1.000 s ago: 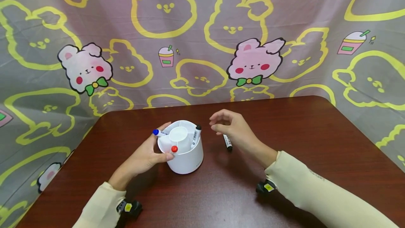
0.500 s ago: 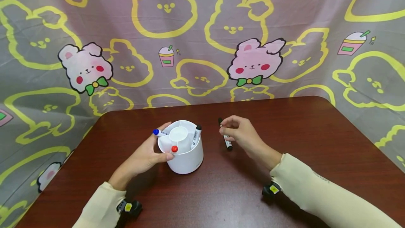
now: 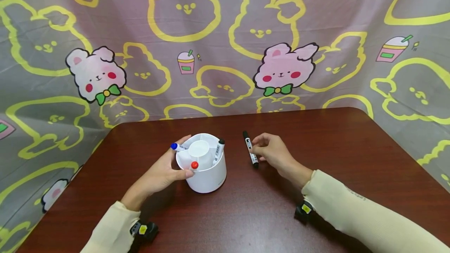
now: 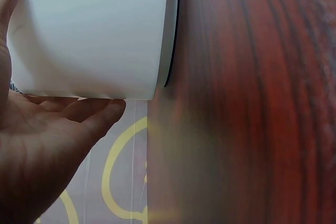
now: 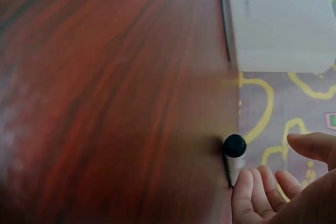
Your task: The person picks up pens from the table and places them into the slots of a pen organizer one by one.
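Observation:
My left hand (image 3: pixel 159 174) grips a round white pen organizer (image 3: pixel 207 180) on its left side, thumb at the front rim and fingers round the back. In the left wrist view, fingers (image 4: pixel 105 116) lie along its smooth white wall. The organizer holds a blue-capped marker (image 3: pixel 179 147), a red-capped marker (image 3: pixel 194 165) and a black-capped marker (image 3: pixel 218 151), leaning in separate compartments. To its right, a black-and-white marker (image 3: pixel 252 157) lies on the table. My right hand (image 3: pixel 275 152) is beside that marker, thumb and fingers apart in the right wrist view; whether the fingertips touch it is unclear.
A dark reddish-brown wooden table (image 3: pixel 225 221) bears everything. Behind it hangs a grey-pink curtain (image 3: pixel 218 18) printed with yellow outlines and bunny heads. Each wrist wears a small black camera.
My right hand has shifted right and nearer to me, uncovering more of the lying marker. The left hand and organizer stay in place.

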A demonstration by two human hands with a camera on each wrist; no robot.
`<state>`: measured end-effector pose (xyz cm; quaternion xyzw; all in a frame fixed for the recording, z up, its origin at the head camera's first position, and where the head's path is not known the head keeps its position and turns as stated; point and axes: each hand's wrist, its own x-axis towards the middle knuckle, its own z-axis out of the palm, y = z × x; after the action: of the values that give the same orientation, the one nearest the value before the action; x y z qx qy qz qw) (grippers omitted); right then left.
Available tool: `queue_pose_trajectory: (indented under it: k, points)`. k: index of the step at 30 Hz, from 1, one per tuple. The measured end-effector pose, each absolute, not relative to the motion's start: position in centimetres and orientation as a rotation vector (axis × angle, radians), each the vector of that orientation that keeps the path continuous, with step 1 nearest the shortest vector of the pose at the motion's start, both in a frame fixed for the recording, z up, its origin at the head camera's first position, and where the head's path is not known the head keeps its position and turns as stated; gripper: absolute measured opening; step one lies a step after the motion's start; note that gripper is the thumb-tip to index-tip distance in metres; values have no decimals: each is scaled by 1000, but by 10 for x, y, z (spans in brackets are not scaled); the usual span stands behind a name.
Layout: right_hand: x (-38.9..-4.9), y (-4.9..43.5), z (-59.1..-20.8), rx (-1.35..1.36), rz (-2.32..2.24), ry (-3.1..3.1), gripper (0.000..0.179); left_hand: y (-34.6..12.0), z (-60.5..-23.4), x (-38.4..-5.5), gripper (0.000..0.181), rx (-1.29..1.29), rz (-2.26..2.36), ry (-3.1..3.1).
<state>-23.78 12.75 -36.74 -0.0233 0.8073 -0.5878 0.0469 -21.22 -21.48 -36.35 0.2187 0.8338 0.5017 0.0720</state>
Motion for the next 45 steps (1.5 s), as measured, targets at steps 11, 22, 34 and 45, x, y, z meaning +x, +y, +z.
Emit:
queue_pose_trajectory:
  k: [11,22,34,45]
  points:
    - [-245,125,-375,-27,-1656,2567,30,-213,-364,-213,101,682,1546,2483]
    - [-250,118,-379,-55,-1477,2685,39,-214,-364,-213,100,670,1536,2488]
    - [-252,117,-383,-52,-1419,2794,35,-214,-365,-213,98,700,1559,2481]
    - [-250,121,-378,2,-1508,2798,22,-214,-364,-213,98,687,1546,2489]
